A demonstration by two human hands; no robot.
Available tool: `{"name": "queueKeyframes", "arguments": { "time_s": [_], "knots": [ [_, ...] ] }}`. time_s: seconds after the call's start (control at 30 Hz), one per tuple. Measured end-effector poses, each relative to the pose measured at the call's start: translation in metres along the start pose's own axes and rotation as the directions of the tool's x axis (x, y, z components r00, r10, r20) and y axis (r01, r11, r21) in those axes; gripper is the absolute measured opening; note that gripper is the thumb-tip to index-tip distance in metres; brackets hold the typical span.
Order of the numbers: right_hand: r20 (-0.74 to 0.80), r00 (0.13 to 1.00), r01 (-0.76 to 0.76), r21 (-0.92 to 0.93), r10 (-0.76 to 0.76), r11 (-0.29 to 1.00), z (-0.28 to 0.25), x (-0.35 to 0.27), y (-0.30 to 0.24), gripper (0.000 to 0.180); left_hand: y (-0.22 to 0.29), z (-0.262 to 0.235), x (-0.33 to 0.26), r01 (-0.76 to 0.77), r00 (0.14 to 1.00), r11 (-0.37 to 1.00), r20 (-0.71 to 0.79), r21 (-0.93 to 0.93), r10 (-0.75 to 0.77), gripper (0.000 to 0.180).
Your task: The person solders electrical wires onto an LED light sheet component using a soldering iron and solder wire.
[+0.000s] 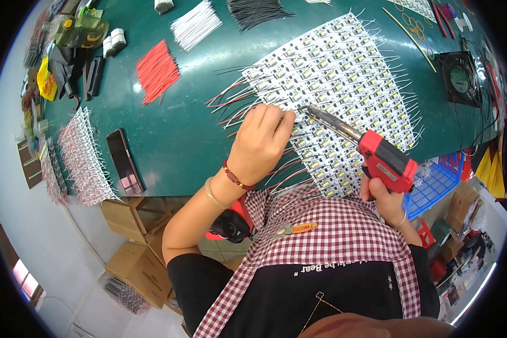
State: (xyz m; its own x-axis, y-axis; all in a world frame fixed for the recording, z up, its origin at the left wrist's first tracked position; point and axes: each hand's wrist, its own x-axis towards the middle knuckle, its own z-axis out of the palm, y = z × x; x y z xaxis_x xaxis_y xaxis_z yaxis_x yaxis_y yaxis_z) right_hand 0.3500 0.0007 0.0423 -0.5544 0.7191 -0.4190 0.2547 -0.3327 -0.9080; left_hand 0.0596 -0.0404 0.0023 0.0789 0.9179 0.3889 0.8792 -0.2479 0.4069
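A large panel of white LED circuit boards [343, 73] lies on the green table, with rows of yellowish LEDs and short wires sticking out along its sides. My right hand [384, 203] is wrapped round the grip of a red and black soldering gun [384, 160]. Its metal tip points up and left, meeting the panel close to my left fingertips. My left hand [259, 141] rests over the panel's left side with thumb and fingers pinched together; whatever is between them is hidden. Red, black and white wires [234, 101] fan out beside that hand.
Bundles of red wires [158, 72], white wires [196, 25] and black wires [258, 12] lie toward the back. A phone [124, 160] and another wired panel [86, 158] are at left. At right stand a black fan [458, 79] and a blue basket [434, 188].
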Motion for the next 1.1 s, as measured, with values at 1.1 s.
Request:
{"name": "queueKeyframes", "arguments": {
  "time_s": [1.1],
  "knots": [
    [0.068, 0.996, -0.052, -0.067, 0.056, 0.996, -0.002, -0.005, 0.002, 0.018, 0.002, 0.003, 0.001, -0.003, 1.000, 1.000, 0.029, 0.026, 0.003, 0.025]
  ]
}}
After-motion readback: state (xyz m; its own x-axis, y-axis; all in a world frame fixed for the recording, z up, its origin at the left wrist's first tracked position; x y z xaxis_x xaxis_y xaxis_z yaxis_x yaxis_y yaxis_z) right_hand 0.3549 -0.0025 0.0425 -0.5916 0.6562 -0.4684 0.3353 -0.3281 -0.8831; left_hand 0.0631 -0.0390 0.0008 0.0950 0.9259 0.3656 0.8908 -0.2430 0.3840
